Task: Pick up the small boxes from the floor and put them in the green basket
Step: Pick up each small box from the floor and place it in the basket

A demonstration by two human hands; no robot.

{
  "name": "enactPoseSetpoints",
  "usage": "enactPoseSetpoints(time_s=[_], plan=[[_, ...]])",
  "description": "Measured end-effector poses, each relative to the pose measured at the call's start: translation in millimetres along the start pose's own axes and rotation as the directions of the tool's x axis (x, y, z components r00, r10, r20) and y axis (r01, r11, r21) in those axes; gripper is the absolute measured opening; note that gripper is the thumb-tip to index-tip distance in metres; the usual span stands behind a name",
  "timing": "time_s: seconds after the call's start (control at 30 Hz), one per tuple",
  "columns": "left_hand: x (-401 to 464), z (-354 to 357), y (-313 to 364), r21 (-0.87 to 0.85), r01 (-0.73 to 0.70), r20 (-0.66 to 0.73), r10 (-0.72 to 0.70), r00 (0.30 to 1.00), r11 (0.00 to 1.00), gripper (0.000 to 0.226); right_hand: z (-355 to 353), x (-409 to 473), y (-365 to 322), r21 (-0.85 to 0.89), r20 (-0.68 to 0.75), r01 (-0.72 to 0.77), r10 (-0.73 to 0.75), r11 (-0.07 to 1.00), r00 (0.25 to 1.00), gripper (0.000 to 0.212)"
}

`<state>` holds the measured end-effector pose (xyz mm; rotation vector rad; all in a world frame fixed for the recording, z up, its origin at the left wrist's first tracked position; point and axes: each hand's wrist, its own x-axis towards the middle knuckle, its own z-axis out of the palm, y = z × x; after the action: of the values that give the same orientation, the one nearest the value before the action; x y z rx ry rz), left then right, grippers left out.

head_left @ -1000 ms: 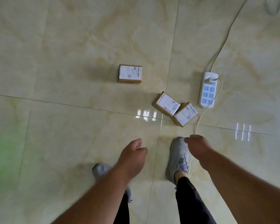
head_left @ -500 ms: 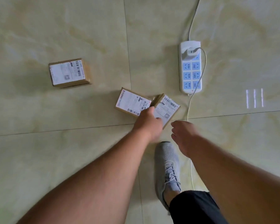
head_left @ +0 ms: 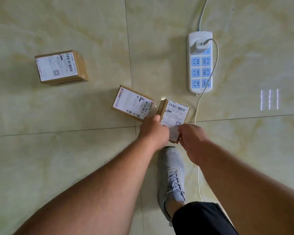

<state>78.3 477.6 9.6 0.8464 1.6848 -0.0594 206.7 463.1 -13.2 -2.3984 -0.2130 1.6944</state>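
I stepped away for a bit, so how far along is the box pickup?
Nothing looks binned; no basket is in view. In hand: the left hand and right hand grip the nearest box. Left: the middle box and the far box lie untouched on the floor.

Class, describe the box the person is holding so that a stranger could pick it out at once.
Find the white power strip on the floor. Just below its near end is a small brown box with a white label. Unlike the other two boxes, it is gripped by the left hand and right hand.
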Motion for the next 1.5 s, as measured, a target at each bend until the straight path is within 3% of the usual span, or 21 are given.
enactPoseSetpoints(time_s=[0.27, 0.43, 0.57, 0.87, 1.1, 1.5], plan=[[-112, -55, -17, -0.375, -0.12, -0.15, 0.068, 0.986, 0.919, 0.022, -4, -122, -19, -0.216, 0.073, 0.289, -0.28, 0.932, 0.957, 0.033], [-176, -111, -68, -0.516, -0.136, -0.218, 0.024, 0.976, 0.846, 0.039, 54, -203, -19, -0.384, 0.192, 0.396, -0.347, 0.834, 0.918, 0.034], [-219, -154, -132, -0.62, -0.151, -0.32, -0.073, 0.945, 0.77, 0.037, 121, -263, -10, -0.501, 0.343, 0.502, -0.37, 0.705, 0.863, 0.036], [-341, -253, -304, -0.78, -0.216, -0.449, -0.284, 0.847, 0.588, 0.028, 281, -423, 68, -0.641, 0.585, 0.659, -0.305, 0.394, 0.752, 0.028], [-434, -303, -436, -0.826, -0.298, -0.517, -0.434, 0.738, 0.478, 0.023, 393, -546, 148, -0.624, 0.745, 0.767, -0.186, 0.147, 0.641, 0.025], [-529, -347, -585, -0.895, -0.41, -0.416, -0.659, 0.626, 0.176, 0.039, 529, -657, 269, -0.516, 0.854, 0.854, 0.043, -0.061, 0.519, 0.027]])
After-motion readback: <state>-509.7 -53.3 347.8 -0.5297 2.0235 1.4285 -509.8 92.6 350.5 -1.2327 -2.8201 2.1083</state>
